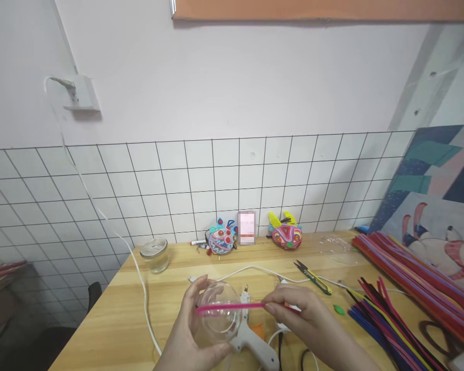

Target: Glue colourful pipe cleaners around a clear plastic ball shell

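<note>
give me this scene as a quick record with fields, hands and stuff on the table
left hand: left hand cups a clear plastic dome
right hand: right hand pinches a pink pipe cleaner laid across the dome
under hands: white glue gun on the wooden table
right side: pipe cleaner bundles, thread snips
back edge: glass jar, two colourful masks
</note>
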`<move>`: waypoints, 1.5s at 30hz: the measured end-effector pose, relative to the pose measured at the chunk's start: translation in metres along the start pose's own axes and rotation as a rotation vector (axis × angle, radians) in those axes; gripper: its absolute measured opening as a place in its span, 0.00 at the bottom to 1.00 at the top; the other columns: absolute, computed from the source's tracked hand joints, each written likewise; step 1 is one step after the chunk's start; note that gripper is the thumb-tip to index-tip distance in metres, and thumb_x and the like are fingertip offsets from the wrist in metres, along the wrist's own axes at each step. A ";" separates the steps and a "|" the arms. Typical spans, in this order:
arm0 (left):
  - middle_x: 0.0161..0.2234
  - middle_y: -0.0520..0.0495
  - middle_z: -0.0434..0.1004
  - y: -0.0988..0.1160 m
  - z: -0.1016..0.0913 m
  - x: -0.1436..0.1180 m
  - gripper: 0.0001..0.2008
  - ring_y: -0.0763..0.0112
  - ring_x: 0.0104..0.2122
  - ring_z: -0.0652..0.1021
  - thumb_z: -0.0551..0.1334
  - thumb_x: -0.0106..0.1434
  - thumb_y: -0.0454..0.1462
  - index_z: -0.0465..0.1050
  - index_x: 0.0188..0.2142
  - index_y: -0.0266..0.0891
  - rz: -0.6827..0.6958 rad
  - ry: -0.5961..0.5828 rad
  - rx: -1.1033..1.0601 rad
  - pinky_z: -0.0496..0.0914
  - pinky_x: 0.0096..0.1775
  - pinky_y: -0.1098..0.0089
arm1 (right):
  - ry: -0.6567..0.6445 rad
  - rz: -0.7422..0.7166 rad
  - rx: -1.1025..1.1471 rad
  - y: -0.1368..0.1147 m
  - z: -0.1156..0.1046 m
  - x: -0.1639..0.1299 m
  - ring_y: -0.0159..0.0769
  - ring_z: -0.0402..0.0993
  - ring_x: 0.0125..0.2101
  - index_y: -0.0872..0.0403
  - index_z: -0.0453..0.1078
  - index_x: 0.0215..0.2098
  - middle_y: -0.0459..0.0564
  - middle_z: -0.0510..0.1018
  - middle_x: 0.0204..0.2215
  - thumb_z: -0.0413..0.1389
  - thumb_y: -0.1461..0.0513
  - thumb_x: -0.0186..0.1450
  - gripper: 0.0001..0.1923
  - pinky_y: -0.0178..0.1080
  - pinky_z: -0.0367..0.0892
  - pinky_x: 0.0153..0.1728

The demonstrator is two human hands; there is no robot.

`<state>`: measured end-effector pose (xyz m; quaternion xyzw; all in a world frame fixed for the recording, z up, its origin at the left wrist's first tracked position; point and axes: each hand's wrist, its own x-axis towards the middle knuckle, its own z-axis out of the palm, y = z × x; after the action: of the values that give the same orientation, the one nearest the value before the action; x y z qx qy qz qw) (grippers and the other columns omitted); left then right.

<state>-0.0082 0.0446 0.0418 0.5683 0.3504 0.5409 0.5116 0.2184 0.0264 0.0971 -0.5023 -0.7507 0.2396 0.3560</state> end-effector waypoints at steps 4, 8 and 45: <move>0.57 0.34 0.59 0.003 0.002 0.002 0.50 0.42 0.57 0.65 0.73 0.38 0.50 0.50 0.57 0.47 -0.046 0.006 -0.065 0.58 0.55 0.48 | 0.122 0.005 -0.007 0.000 0.006 0.001 0.33 0.71 0.25 0.54 0.74 0.27 0.47 0.78 0.22 0.52 0.58 0.65 0.14 0.31 0.65 0.27; 0.57 0.35 0.62 0.005 0.003 0.001 0.46 0.42 0.55 0.67 0.74 0.38 0.44 0.56 0.56 0.46 -0.047 0.075 0.017 0.56 0.56 0.47 | 0.203 -0.019 -0.009 -0.007 0.006 0.001 0.33 0.71 0.23 0.53 0.73 0.25 0.46 0.76 0.20 0.52 0.57 0.64 0.14 0.31 0.65 0.26; 0.50 0.38 0.73 0.008 0.014 0.003 0.48 0.48 0.51 0.72 0.77 0.31 0.43 0.62 0.53 0.45 -0.075 0.119 -0.395 0.70 0.46 0.60 | 0.049 0.038 0.033 0.002 0.017 0.006 0.34 0.71 0.26 0.53 0.73 0.25 0.47 0.76 0.22 0.49 0.55 0.66 0.18 0.33 0.65 0.27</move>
<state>0.0049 0.0421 0.0520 0.4105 0.2882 0.6124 0.6111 0.2052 0.0325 0.0865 -0.5163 -0.7279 0.2464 0.3779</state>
